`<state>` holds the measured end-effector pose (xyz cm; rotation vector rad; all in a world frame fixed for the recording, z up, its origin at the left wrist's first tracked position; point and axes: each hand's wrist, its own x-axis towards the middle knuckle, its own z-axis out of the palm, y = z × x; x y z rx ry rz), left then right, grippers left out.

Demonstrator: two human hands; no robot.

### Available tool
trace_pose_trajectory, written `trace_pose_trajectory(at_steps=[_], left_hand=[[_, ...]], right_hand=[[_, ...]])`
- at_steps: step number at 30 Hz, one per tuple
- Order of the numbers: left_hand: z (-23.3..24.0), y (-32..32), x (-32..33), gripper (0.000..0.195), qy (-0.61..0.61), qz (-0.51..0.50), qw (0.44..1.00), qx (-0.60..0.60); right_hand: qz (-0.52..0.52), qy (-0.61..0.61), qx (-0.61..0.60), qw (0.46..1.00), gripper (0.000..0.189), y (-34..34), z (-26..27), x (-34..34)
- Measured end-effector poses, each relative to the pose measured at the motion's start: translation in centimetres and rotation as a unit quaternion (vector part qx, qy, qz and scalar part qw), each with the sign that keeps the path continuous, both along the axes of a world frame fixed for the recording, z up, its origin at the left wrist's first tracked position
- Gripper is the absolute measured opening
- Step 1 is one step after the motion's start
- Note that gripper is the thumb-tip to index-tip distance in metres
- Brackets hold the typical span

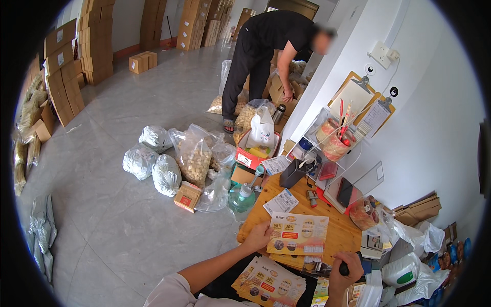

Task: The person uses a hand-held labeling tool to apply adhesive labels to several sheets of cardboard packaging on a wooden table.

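Observation:
My left hand (258, 236) pinches the left edge of a printed yellow-and-white sheet (299, 235), held over the wooden table (339, 220). On my lap, below it, lies a fanned stack of matching sheets (270, 284). My right hand (348, 266) is curled around a small black object (343, 269) at the table's near right corner; its kind is mostly hidden by the fingers. Further back on the table lie a printed label sheet (280, 202) and a small red-and-grey tool (311, 198).
A person (264, 42) bends over cartons by the wall. Clear bags of pale pieces (193, 161), silver bags (167, 174) and a green water jug with a pump (242, 195) stand left of the table. A phone (345, 192) and tape rolls (364, 213) line its right side.

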<state>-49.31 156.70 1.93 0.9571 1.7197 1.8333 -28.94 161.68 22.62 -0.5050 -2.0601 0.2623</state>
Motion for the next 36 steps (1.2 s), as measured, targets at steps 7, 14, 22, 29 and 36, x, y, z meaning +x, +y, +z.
trace_pose_trajectory(at_steps=[7,14,22,29,36], left_hand=[[0.2,-0.3,0.1,0.017,0.028,-0.009,1.0,0.002],[1.1,-1.0,0.3,0.017,0.01,-0.039,0.999,0.014],[2.0,-1.2,0.6,0.018,0.043,-0.035,0.998,-0.008],[3.6,-5.7,3.3,0.022,0.043,-0.113,0.992,-0.038],[0.5,-10.9,7.2,0.019,0.062,-0.259,0.94,-0.212]], right_hand=[[-0.001,0.006,-0.004,1.0,0.014,-0.2,0.2,-0.1],[-0.009,0.002,0.023,1.0,0.013,-0.6,0.7,-0.4],[-0.025,0.005,0.028,0.999,0.013,-0.1,0.5,0.2],[-0.064,0.005,0.024,0.998,0.012,0.6,0.3,1.5],[-0.077,-0.056,0.068,0.993,0.012,1.2,0.1,3.7]])
